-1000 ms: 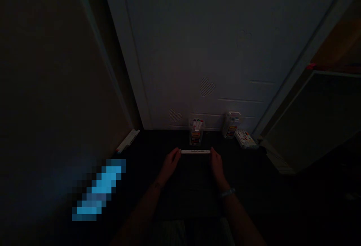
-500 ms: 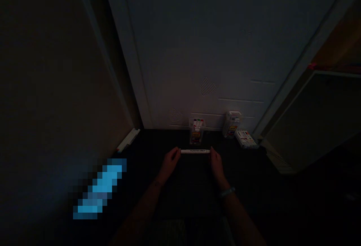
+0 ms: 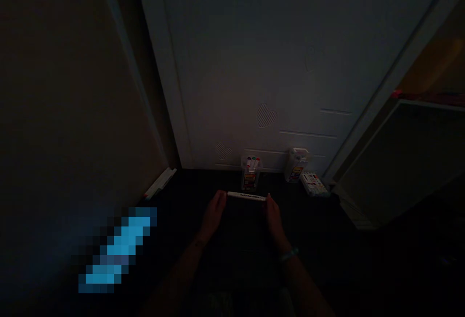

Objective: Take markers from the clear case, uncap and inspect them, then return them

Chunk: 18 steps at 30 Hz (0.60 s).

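Observation:
A white marker [image 3: 247,196] with dark print along its side is held crosswise between my two hands. My left hand [image 3: 216,206] pinches its left end, and my right hand [image 3: 272,208] pinches its right end. The marker slopes slightly down to the right. Just behind it stands a clear plastic case [image 3: 250,174] with a few markers upright in it, their caps dark, green and red. The dim light hides the finer detail of my fingers.
Farther right stand a second clear case [image 3: 297,165] and a white pack of markers [image 3: 314,184] lying flat. White markers [image 3: 160,182] lie at the left edge of the dark table [image 3: 240,254]. A blurred bright blue patch [image 3: 121,249] is at lower left. A pale panel [image 3: 232,75] rises behind.
The marker has tilted from nearly level, its right end now lower. Both hands still hold its ends. The whole view has shifted slightly.

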### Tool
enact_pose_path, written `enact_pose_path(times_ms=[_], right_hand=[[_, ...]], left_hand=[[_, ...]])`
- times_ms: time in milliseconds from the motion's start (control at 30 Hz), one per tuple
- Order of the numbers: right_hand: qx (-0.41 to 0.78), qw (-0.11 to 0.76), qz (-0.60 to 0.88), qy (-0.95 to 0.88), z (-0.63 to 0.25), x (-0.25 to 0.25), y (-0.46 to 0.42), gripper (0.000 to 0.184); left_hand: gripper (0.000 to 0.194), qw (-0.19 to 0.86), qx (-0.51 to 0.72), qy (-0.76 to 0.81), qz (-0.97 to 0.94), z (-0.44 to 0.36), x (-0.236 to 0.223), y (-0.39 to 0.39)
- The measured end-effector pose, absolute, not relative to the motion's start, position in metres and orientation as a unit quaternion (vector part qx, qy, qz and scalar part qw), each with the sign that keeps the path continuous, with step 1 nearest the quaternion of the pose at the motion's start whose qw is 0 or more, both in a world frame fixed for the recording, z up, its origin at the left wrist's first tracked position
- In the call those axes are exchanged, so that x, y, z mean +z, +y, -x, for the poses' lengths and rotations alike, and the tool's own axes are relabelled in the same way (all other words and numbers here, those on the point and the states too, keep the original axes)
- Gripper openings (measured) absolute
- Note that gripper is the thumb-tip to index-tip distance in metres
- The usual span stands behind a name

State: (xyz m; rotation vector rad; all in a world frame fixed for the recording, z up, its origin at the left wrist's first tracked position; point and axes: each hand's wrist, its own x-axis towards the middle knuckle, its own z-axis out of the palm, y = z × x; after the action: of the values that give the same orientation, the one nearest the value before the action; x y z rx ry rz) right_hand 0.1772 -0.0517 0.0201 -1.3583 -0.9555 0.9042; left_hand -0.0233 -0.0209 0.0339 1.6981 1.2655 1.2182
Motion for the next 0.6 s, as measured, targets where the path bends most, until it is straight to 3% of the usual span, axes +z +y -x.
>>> enact_pose_path(times_ms=[133,600], right_hand=[[0.379,0.589,0.575,-0.422,-0.1770,0.0199,-0.0517,0.047],[0.372,0.571,0.588,-0.436,-0.1766,0.0190,-0.0511,0.050]], left_hand=[[0.034,0.369,0.430,0.441,-0.696,0.0167,0.0356,-0.0250],[0.034,0.308,0.421,0.472,-0.711,0.0174,0.0306,-0.0220]])
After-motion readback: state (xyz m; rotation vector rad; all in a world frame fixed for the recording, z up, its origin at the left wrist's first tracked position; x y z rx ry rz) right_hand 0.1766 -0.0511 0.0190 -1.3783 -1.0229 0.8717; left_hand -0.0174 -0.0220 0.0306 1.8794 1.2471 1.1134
